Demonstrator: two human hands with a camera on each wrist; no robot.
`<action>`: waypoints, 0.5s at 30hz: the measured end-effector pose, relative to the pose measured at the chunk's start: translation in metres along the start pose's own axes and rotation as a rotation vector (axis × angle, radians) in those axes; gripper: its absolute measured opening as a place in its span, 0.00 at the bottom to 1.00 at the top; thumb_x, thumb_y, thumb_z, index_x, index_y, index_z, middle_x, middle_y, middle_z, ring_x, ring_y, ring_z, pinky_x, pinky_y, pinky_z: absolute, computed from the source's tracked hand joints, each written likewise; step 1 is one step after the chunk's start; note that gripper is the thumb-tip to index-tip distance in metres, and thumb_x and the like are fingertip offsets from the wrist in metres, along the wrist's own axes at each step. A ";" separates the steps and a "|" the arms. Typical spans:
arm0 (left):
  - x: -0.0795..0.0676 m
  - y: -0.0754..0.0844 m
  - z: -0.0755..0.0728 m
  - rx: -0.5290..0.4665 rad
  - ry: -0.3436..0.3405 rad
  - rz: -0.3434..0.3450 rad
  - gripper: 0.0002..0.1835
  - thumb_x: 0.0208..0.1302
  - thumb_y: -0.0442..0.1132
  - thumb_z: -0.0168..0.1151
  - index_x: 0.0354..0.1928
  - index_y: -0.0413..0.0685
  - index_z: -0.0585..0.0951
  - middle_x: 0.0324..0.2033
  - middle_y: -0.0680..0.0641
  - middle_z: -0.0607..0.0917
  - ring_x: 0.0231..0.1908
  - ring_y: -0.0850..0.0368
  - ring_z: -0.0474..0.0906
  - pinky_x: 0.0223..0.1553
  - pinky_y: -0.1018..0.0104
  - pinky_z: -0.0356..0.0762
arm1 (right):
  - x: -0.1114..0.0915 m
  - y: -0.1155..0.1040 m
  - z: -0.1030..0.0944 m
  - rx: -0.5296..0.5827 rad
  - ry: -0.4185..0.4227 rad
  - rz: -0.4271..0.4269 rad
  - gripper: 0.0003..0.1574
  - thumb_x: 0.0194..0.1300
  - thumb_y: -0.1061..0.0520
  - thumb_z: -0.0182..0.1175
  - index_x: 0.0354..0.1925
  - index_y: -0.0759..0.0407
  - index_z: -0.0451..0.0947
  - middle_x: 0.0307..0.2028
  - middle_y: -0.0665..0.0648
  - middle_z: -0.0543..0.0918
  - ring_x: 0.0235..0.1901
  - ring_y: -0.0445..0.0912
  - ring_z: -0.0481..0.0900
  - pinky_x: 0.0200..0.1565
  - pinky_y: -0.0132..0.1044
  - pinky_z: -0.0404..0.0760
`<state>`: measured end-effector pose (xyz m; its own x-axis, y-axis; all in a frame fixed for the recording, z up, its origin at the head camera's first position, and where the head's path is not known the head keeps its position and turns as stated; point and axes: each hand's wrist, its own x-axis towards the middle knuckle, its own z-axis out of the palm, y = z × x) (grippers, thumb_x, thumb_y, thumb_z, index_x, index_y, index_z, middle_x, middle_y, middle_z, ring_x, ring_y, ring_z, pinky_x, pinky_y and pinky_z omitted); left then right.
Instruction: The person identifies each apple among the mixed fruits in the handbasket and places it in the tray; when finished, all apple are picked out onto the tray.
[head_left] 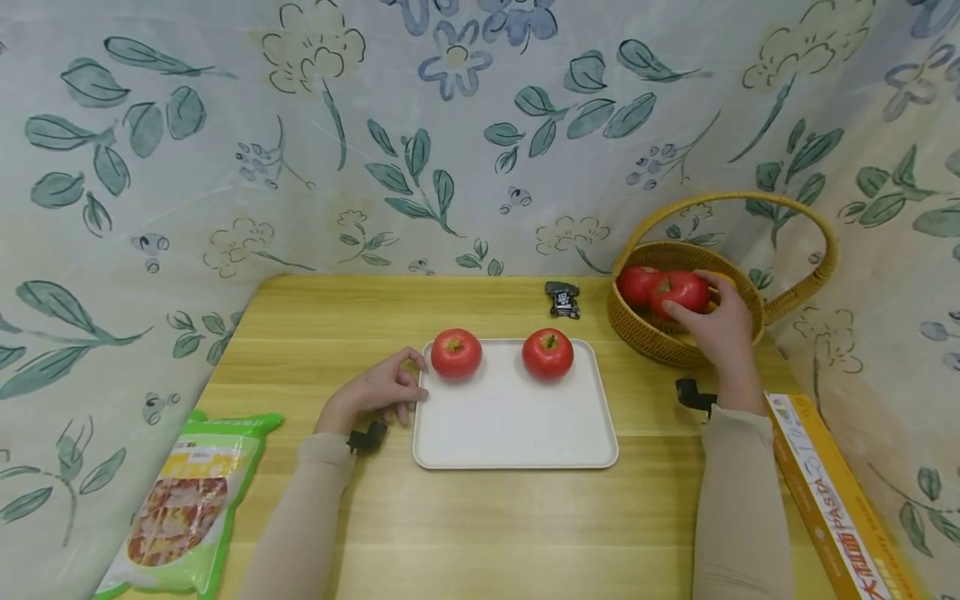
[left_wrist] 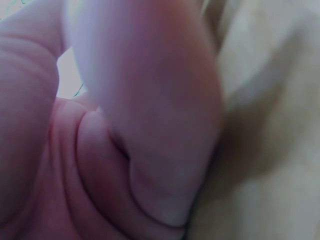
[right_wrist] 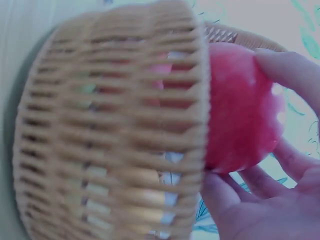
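Note:
My right hand (head_left: 723, 321) grips a red apple (head_left: 681, 293) at the top of the wicker basket (head_left: 660, 350). In the right wrist view, thumb and fingers wrap round the apple (right_wrist: 245, 107), which bulges above the basket's rim (right_wrist: 200, 100). Beside it in the basket lies another red apple (head_left: 637, 285). My left hand (head_left: 378, 387) rests at the left edge of a white tray (head_left: 517, 425), fingers loosely bent and fingertips right at the rim. On the tray sit two apples, one at the back left (head_left: 456, 354), one at the back right (head_left: 547, 354).
A small black wrapped packet (head_left: 562, 298) lies behind the tray. To the left is a green food bag (head_left: 187, 500); a long orange pasta box (head_left: 836, 500) lies along the right edge. The basket's tall handle (head_left: 738, 197) arches over its opening. Floral cloth (head_left: 465, 208) hangs behind the table.

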<state>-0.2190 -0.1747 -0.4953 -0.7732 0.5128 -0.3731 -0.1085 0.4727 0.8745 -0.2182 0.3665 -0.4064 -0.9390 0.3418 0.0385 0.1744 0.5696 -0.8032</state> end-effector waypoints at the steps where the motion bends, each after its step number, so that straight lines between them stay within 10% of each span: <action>1: 0.000 0.000 0.000 0.003 0.000 0.001 0.29 0.70 0.44 0.72 0.64 0.51 0.66 0.29 0.46 0.85 0.19 0.56 0.83 0.19 0.68 0.77 | -0.002 -0.003 0.000 0.031 0.003 0.002 0.54 0.69 0.37 0.69 0.83 0.44 0.56 0.81 0.63 0.61 0.75 0.61 0.65 0.66 0.49 0.80; 6: 0.000 0.001 0.001 0.006 0.006 0.009 0.29 0.70 0.44 0.72 0.64 0.49 0.66 0.29 0.46 0.85 0.19 0.56 0.83 0.19 0.68 0.77 | -0.012 -0.017 0.003 0.178 -0.020 -0.033 0.52 0.68 0.41 0.72 0.81 0.41 0.57 0.81 0.59 0.62 0.73 0.50 0.67 0.50 0.17 0.76; 15: 0.000 0.000 0.001 -0.011 0.001 0.004 0.30 0.69 0.44 0.73 0.64 0.49 0.66 0.28 0.46 0.85 0.18 0.56 0.82 0.19 0.68 0.77 | -0.023 -0.038 0.019 0.361 -0.105 -0.090 0.45 0.68 0.49 0.73 0.76 0.40 0.63 0.77 0.53 0.66 0.72 0.44 0.67 0.55 0.17 0.78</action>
<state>-0.2186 -0.1739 -0.4952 -0.7740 0.5141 -0.3696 -0.1123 0.4630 0.8792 -0.2082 0.3231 -0.3882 -0.9742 0.2136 0.0723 -0.0081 0.2875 -0.9577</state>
